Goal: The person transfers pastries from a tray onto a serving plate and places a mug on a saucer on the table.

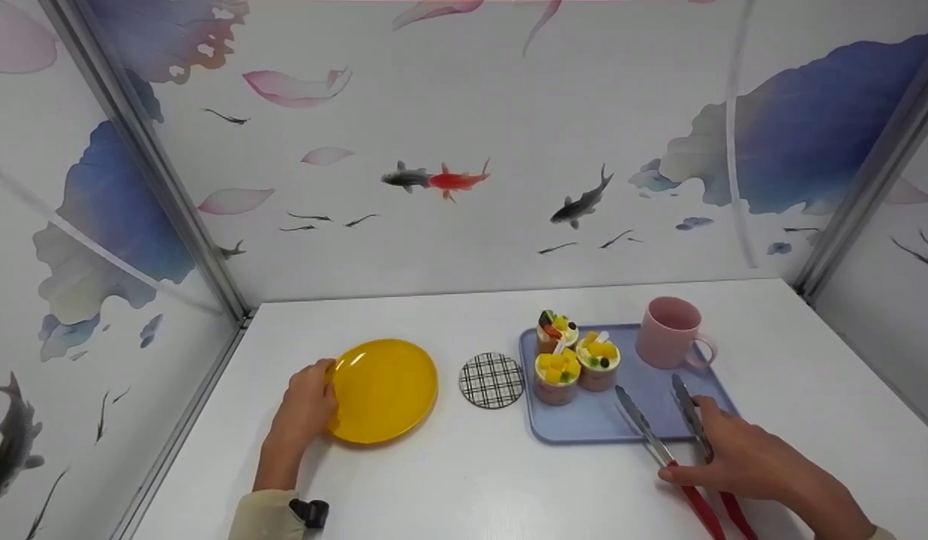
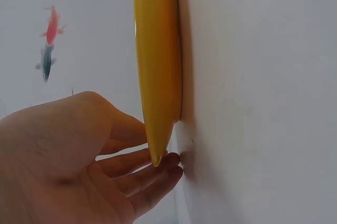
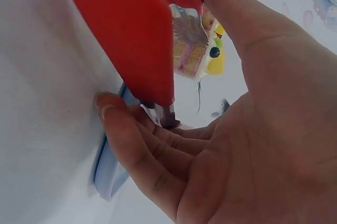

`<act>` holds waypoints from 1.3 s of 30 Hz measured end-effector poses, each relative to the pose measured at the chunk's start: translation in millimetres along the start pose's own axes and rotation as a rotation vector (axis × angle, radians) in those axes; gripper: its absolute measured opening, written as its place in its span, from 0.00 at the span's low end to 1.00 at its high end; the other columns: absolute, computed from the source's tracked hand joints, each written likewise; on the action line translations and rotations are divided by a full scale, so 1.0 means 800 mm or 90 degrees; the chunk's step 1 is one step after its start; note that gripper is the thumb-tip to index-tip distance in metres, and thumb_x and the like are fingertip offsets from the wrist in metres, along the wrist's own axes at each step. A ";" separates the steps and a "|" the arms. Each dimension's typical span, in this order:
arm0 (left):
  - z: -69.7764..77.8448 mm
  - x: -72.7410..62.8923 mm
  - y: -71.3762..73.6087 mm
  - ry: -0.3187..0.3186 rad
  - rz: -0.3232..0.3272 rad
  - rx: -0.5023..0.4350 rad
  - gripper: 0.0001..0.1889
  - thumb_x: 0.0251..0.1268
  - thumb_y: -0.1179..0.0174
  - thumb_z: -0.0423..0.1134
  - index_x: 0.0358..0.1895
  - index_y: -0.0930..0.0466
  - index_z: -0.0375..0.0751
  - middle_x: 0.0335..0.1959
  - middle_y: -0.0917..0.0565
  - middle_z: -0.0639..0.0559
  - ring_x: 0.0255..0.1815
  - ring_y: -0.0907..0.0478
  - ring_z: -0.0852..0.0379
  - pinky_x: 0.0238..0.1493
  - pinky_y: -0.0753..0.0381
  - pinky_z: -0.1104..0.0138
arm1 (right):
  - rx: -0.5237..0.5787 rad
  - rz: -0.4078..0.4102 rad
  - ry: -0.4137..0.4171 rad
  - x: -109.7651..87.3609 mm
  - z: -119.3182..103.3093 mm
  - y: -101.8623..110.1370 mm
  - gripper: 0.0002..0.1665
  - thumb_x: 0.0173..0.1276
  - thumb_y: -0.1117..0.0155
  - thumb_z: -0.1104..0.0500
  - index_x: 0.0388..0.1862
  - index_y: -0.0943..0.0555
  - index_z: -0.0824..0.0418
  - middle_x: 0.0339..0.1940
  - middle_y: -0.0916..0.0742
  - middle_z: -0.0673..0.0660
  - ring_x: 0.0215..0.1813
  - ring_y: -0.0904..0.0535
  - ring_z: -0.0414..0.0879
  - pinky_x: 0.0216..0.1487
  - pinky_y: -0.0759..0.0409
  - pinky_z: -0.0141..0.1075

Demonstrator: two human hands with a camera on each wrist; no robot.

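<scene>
At the left, my left hand (image 1: 304,401) pinches the rim of a round yellow plate (image 1: 385,390). The left wrist view shows the plate's edge (image 2: 157,66) between thumb and fingers, with fingertips under the rim close to the tabletop. On the right, my right hand (image 1: 756,457) holds metal tongs with red handles (image 1: 696,502), thumb on one arm and fingers along the other. Their arms are spread, and the tips lie over the front of a blue tray (image 1: 584,430) with nothing between them. In the right wrist view the red handles (image 3: 131,34) cross the palm.
Three fruit-topped dessert cups (image 1: 557,375) cluster on the tray's left side. A pink mug (image 1: 662,337) stands at its back right, handle to the right. Between plate and tray lies a round checked coaster (image 1: 491,381). Printed panels (image 1: 509,247) wall in the white table.
</scene>
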State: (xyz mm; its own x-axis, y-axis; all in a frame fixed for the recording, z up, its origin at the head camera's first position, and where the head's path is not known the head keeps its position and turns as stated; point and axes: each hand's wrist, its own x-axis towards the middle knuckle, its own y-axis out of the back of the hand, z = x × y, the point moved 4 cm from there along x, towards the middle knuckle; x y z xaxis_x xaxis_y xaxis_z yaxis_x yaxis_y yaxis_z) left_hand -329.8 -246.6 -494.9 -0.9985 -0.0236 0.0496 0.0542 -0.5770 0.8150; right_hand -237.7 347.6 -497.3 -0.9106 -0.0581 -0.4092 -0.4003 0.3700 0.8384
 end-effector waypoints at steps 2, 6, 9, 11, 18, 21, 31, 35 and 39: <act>-0.001 -0.001 0.002 0.005 -0.005 -0.006 0.26 0.79 0.45 0.25 0.77 0.31 0.25 0.72 0.21 0.29 0.72 0.22 0.34 0.80 0.27 0.40 | 0.010 -0.006 0.000 -0.001 0.000 -0.001 0.83 0.52 0.22 0.21 0.82 0.50 0.76 0.64 0.22 0.77 0.51 0.19 0.61 0.47 0.08 0.54; -0.004 -0.003 0.003 0.007 -0.008 -0.007 0.27 0.75 0.44 0.22 0.76 0.29 0.24 0.70 0.20 0.28 0.71 0.23 0.33 0.80 0.27 0.39 | 0.009 -0.006 0.007 -0.002 0.000 -0.002 0.78 0.57 0.23 0.23 0.82 0.48 0.75 0.55 0.18 0.68 0.48 0.18 0.55 0.40 0.12 0.43; -0.006 -0.003 0.003 0.003 -0.013 -0.003 0.27 0.75 0.43 0.22 0.75 0.29 0.23 0.69 0.20 0.28 0.69 0.22 0.34 0.79 0.26 0.39 | -0.001 0.002 0.004 -0.002 0.000 -0.001 0.78 0.57 0.23 0.24 0.82 0.47 0.76 0.49 0.17 0.64 0.45 0.18 0.51 0.38 0.13 0.41; -0.006 -0.004 0.002 -0.001 -0.015 -0.003 0.27 0.75 0.43 0.22 0.76 0.29 0.23 0.70 0.20 0.28 0.69 0.21 0.34 0.79 0.26 0.39 | -0.002 0.004 -0.003 -0.002 -0.001 -0.001 0.78 0.56 0.23 0.23 0.82 0.46 0.75 0.45 0.18 0.60 0.43 0.19 0.49 0.36 0.14 0.39; -0.005 -0.004 0.002 -0.001 -0.019 -0.014 0.27 0.75 0.42 0.22 0.76 0.29 0.24 0.70 0.20 0.29 0.68 0.21 0.35 0.79 0.26 0.38 | 0.026 0.022 -0.006 -0.002 0.001 0.002 0.67 0.51 0.18 0.25 0.71 0.36 0.67 0.33 0.23 0.58 0.35 0.21 0.46 0.32 0.16 0.36; -0.005 -0.005 0.003 0.005 -0.021 -0.018 0.28 0.75 0.43 0.22 0.76 0.29 0.25 0.71 0.20 0.29 0.69 0.21 0.35 0.79 0.26 0.39 | 0.035 0.028 0.000 -0.001 -0.001 0.004 0.62 0.53 0.18 0.26 0.69 0.35 0.64 0.34 0.22 0.57 0.34 0.20 0.46 0.32 0.15 0.36; -0.007 -0.005 0.005 0.014 -0.027 -0.030 0.28 0.76 0.43 0.21 0.77 0.30 0.25 0.72 0.21 0.29 0.70 0.21 0.35 0.80 0.27 0.39 | 0.006 0.093 0.046 0.000 -0.009 0.012 0.55 0.55 0.19 0.27 0.67 0.31 0.59 0.34 0.20 0.54 0.36 0.20 0.47 0.33 0.13 0.38; -0.007 -0.006 0.006 0.019 -0.026 -0.034 0.28 0.76 0.42 0.22 0.78 0.31 0.25 0.72 0.21 0.29 0.69 0.21 0.36 0.79 0.26 0.39 | 0.016 0.102 0.054 0.003 -0.012 0.011 0.52 0.55 0.18 0.29 0.64 0.29 0.59 0.35 0.20 0.54 0.36 0.20 0.47 0.33 0.13 0.37; -0.005 -0.006 0.007 0.014 -0.028 -0.027 0.28 0.77 0.44 0.23 0.78 0.31 0.24 0.73 0.22 0.28 0.73 0.23 0.33 0.81 0.29 0.39 | 0.003 0.119 0.065 0.006 -0.014 0.013 0.51 0.57 0.18 0.30 0.65 0.28 0.59 0.37 0.19 0.54 0.38 0.20 0.47 0.34 0.14 0.37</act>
State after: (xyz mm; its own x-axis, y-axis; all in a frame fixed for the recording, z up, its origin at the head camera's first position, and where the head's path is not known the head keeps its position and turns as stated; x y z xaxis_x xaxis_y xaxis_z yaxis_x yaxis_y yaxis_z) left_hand -325.1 -253.1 -493.2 -0.9999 -0.0150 0.0021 0.0109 -0.6125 0.7904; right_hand -247.1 340.4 -486.5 -0.9748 -0.0820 -0.2076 -0.2231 0.3877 0.8944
